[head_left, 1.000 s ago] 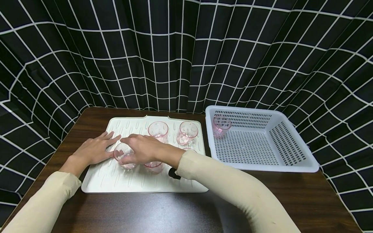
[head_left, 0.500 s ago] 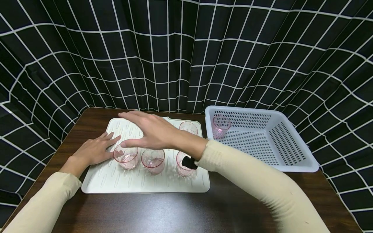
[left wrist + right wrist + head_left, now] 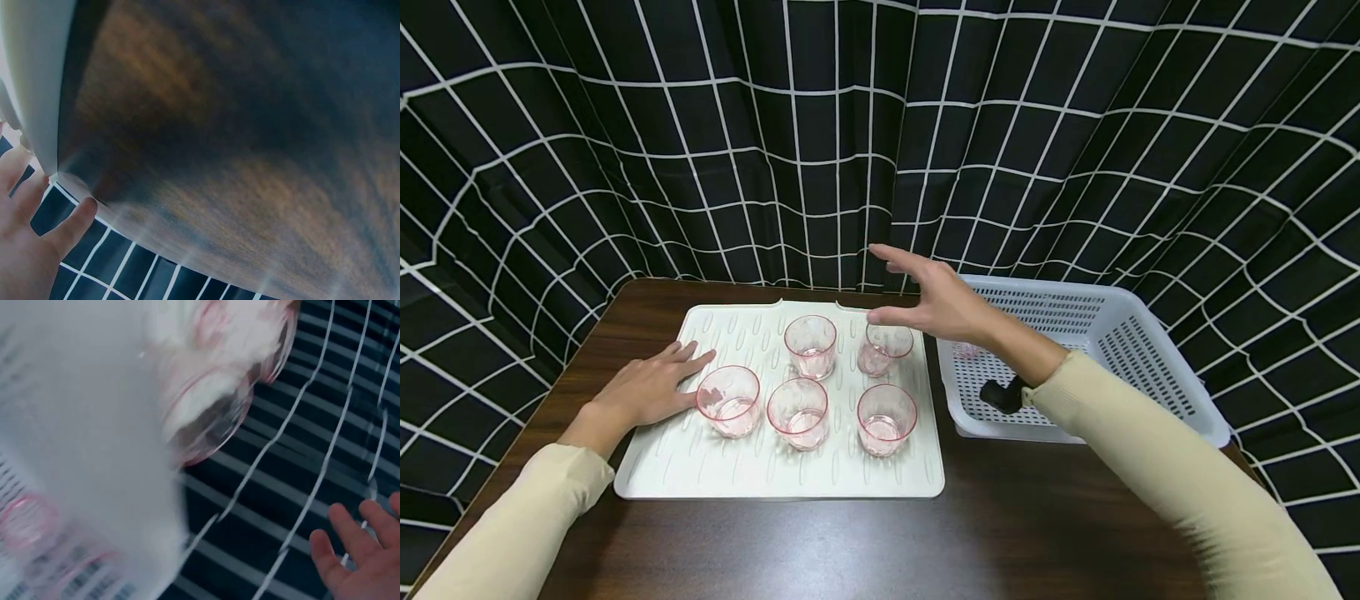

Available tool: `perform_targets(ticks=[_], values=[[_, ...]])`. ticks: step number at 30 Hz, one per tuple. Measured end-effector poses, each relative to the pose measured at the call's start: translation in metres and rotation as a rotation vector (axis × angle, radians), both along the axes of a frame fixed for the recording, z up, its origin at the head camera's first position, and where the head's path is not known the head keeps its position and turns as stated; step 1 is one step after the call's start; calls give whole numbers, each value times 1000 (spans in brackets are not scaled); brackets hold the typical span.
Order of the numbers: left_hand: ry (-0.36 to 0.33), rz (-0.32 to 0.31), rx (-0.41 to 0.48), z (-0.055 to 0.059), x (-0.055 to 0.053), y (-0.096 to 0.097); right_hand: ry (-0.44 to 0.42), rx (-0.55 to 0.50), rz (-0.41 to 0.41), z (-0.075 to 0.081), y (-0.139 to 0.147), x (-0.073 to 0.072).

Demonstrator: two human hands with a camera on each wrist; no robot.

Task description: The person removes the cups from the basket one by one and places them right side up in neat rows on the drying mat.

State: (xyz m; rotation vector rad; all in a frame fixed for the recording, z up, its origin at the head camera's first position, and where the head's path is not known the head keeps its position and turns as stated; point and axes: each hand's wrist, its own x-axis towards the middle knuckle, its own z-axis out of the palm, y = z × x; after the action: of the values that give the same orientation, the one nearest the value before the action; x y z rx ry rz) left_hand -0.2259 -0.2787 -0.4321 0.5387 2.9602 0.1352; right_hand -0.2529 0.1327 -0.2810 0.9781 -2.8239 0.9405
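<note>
Several clear pink-rimmed glasses stand upright on a white ridged draining tray [image 3: 655, 475]: a left one [image 3: 727, 404], a front middle one [image 3: 797, 417], a front right one [image 3: 887, 421] and two at the back. My left hand [image 3: 647, 387] rests flat on the tray's left side, fingers spread, thumb beside the left glass. My right hand [image 3: 951, 302] is in the air with nothing in it, fingers extended, thumb over the back right glass [image 3: 880, 350]. Another glass [image 3: 28, 519] is in the pale plastic basket [image 3: 1157, 358], mostly hidden by my right arm in the head view.
The basket stands right of the tray on a dark wooden table [image 3: 760, 542]. Behind and around the table hangs a black curtain [image 3: 820, 167] with white grid lines. A black strap piece [image 3: 1002, 396] sits at my right wrist.
My right hand has let go of the left glass, lifted, and moved right across the tray toward the basket. My left hand has stayed on the tray's left side.
</note>
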Motion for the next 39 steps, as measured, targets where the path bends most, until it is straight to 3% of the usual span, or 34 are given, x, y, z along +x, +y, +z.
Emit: perform_targets(ticks=[6,16,21,29,39], values=[[-3,2,1,0,-1,0,-68,-19,-71,-17,50,-13],[4,2,8,0,0,1,-172,120,-228,-49,100,-31],[-7,11,3,-1,0,1,-213,167,-279,-59,114,-36],[-10,12,5,-1,0,1,-279,201,-280,-70,131,-41],[-12,10,4,0,0,1,-267,162,-285,-76,132,-43]])
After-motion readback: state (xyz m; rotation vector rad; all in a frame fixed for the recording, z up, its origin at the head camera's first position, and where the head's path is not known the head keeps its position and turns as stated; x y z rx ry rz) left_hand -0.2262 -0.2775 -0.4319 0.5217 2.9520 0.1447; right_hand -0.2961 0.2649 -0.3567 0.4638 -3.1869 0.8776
